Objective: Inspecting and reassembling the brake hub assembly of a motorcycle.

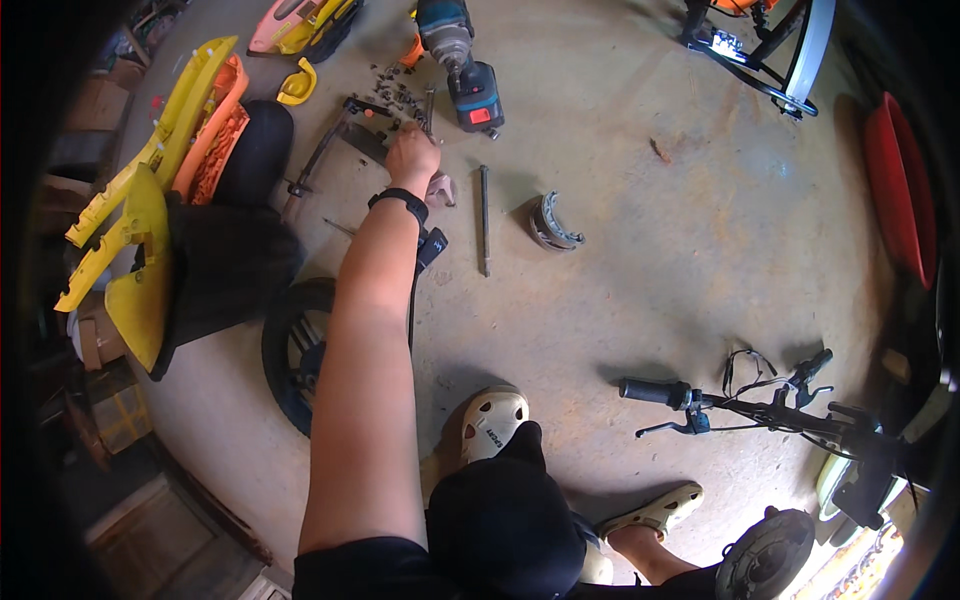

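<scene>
My left hand (pixel 413 155) reaches far out over the floor, with a dark band on its wrist. Its fingers are curled closed at the lower end of a slim silver tool (pixel 430 108) that looks like a wrench; the fingertips are partly hidden. Just beyond the knuckles lie many small bolts and screws (pixel 395 90). A teal cordless drill (pixel 470 85) with a black battery rests to the right of them. Below the hand is a crumpled pinkish cloth (pixel 441 190). To its left lies a dark metal stand-like bracket (pixel 325 148). My right hand is out of view.
A long axle bolt (pixel 485 222) and curved brake shoes (pixel 553 225) lie right of my arm. Yellow fairings (pixel 150 180) line the left, near a small wheel (pixel 295 350). Handlebars (pixel 740 405) stand at right, above a round metal plate (pixel 765 555). A red basin (pixel 897 190) leans farther off.
</scene>
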A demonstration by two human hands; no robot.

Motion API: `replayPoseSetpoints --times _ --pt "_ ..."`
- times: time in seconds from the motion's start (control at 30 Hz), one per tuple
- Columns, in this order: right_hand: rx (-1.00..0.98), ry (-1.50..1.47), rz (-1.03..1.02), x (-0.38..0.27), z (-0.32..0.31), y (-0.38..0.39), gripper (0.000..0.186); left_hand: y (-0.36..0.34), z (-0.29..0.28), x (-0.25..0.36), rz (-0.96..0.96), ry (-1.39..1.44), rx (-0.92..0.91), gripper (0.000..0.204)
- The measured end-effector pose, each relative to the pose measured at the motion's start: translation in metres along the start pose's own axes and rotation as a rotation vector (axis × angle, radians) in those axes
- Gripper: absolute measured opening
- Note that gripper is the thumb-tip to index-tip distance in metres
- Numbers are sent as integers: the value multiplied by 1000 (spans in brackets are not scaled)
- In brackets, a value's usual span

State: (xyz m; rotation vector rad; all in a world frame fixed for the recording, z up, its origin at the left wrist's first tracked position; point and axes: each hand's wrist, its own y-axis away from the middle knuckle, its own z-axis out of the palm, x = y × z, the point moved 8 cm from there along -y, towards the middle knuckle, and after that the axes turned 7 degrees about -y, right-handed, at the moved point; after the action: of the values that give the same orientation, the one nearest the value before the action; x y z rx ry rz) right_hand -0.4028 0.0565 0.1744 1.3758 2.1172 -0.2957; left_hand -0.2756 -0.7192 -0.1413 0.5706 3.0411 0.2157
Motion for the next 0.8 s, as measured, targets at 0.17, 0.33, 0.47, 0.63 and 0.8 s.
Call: replayPoseSetpoints --times 0.17,0.33,0.47,0.63,0.8 --pt "-26 4 15 -6 11 0 63 -7 14 -11 -110 92 -49 50" --pt "-40 3 15 -13 16 -2 62 -10 4 -11 -119 77 -3 57" --pt "-50 15 4 -18 15 -10 61 -11 5 -7 -97 100 -225 54" --pt "-64 19 1 -19 14 -15 60 -1 -2 -8 -69 63 -217 43" --pt "-68 -1 -26 -22 15 -13 59 16 -8 -16 35 290 -67 39"
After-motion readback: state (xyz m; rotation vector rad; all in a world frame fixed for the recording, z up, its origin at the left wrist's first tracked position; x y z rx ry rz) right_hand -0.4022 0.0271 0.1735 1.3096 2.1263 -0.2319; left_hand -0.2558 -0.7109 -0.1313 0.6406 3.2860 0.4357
